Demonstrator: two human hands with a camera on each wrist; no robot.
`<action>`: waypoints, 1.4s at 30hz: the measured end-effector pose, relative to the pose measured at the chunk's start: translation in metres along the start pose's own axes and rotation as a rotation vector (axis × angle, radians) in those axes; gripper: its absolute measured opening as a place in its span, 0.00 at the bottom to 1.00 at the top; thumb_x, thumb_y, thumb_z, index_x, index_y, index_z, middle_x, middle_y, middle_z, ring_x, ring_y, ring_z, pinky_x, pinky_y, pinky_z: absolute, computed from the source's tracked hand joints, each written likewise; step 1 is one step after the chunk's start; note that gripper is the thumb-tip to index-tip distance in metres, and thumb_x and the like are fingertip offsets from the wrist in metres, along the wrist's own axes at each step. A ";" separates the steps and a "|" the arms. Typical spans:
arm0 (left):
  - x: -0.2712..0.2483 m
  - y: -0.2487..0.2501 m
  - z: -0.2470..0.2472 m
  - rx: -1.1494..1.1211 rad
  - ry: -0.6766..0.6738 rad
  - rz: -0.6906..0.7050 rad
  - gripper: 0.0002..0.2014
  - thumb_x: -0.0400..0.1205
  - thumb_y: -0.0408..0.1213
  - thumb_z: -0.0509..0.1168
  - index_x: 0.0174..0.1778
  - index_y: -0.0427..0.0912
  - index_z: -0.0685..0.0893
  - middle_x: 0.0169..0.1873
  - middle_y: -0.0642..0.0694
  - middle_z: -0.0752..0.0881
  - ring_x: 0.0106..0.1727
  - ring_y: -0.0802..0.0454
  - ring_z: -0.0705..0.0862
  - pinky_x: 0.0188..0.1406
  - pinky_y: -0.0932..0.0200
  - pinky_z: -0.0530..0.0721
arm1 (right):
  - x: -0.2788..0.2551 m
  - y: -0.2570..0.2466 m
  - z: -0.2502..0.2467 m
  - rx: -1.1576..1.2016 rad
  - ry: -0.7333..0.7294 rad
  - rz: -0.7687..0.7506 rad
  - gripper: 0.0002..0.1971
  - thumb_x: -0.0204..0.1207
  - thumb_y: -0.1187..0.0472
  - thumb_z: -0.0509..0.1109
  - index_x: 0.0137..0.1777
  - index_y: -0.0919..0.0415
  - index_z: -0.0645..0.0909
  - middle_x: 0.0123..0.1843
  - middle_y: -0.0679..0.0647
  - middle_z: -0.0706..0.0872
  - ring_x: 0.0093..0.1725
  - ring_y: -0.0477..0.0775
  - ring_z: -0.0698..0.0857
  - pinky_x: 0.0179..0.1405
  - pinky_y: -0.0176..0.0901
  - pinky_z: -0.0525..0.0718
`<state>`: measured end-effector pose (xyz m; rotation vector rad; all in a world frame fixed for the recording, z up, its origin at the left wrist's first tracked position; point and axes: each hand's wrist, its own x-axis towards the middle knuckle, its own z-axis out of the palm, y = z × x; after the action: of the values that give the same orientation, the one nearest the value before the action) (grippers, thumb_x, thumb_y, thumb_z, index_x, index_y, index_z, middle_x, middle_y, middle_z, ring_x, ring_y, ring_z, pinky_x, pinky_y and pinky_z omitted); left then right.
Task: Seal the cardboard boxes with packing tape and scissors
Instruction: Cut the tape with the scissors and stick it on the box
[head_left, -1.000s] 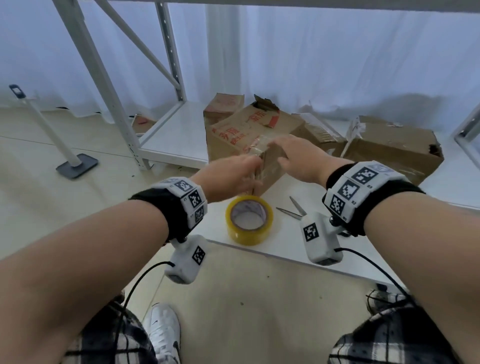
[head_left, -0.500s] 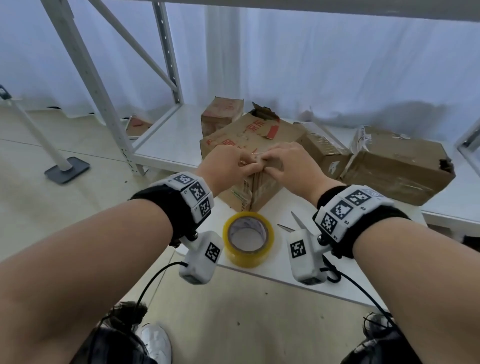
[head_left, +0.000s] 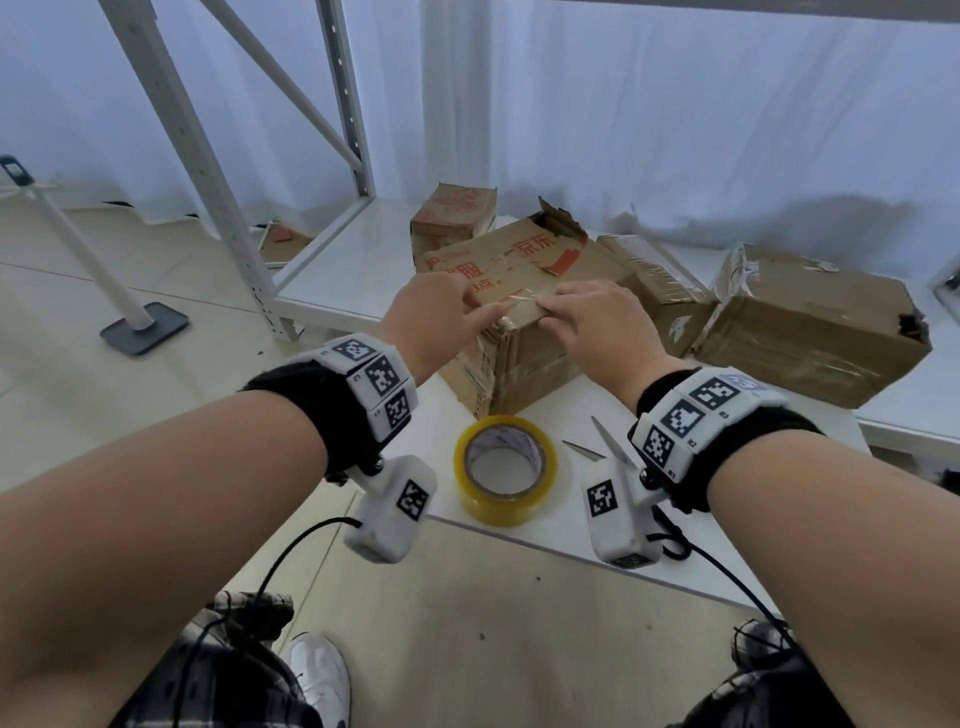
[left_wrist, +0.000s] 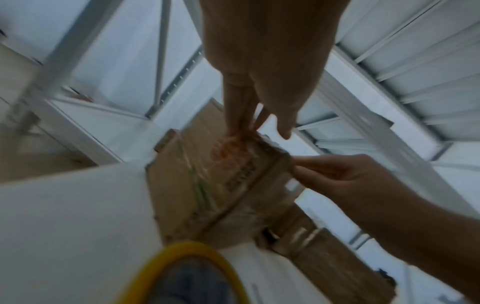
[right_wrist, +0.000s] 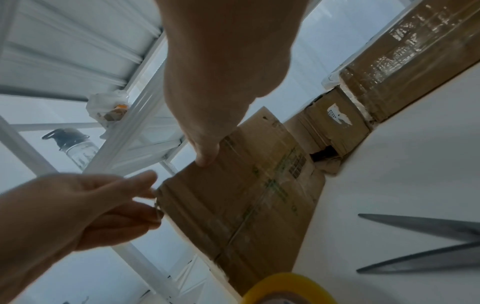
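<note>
- A person's left hand (head_left: 434, 317) works at the near top corner of a worn cardboard box (head_left: 524, 358) on the white tabletop (head_left: 561, 525); in the left wrist view its fingers lie straight and close together, tips on the box's top edge and thumb held apart, pressing rather than gripping.
- The box, printed in red and creased at its edges, sits at the front of the tabletop, touching the boxes behind it. It looks light and somewhat soft: old cardboard of this kind is likely to dent under hard pressure, so flat fingers along the edges seem the safer hold.
- A short strip of clear tape (head_left: 519, 300) glints across the corner between the two hands. Thin and sticky, it will probably wrinkle or cling to itself unless smoothed down from one end.
- A yellow tape roll (head_left: 506, 470) lies flat on the tabletop just in front of the box, untouched. It is stiff and easy to lift by the rim.
- The right hand (head_left: 597, 332) rests on the same corner, fingers curled over the top and thumb flat against the near side of the box.
- Scissors (head_left: 597, 441) lie open on the tabletop beside the roll, under the right wrist; handles are the place to take them.
- More taped boxes (head_left: 815, 327) crowd the right end.
</note>
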<state>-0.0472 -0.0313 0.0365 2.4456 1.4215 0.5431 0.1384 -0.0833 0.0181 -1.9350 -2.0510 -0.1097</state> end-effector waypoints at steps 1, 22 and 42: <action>0.002 0.005 0.002 -0.026 0.002 -0.053 0.23 0.80 0.57 0.65 0.48 0.38 0.86 0.42 0.46 0.85 0.43 0.49 0.81 0.42 0.58 0.77 | 0.000 -0.001 0.000 -0.008 0.013 0.000 0.17 0.84 0.53 0.62 0.70 0.53 0.81 0.69 0.55 0.83 0.68 0.61 0.77 0.71 0.54 0.69; 0.016 0.021 0.025 -0.750 -0.189 -0.526 0.25 0.91 0.49 0.42 0.80 0.41 0.65 0.76 0.41 0.71 0.77 0.43 0.69 0.78 0.49 0.65 | 0.000 -0.004 0.010 -0.115 -0.235 0.010 0.28 0.88 0.54 0.51 0.85 0.45 0.46 0.87 0.53 0.47 0.86 0.54 0.45 0.82 0.55 0.39; 0.019 0.007 0.030 -0.616 0.061 -0.412 0.18 0.87 0.42 0.59 0.55 0.30 0.87 0.48 0.35 0.88 0.47 0.43 0.85 0.51 0.53 0.85 | 0.008 -0.027 0.009 -0.119 -0.194 0.027 0.36 0.82 0.70 0.53 0.84 0.38 0.47 0.87 0.51 0.52 0.85 0.54 0.50 0.83 0.63 0.45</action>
<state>-0.0197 -0.0193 0.0161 1.6229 1.4512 0.8114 0.1096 -0.0752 0.0157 -2.1191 -2.1837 -0.0394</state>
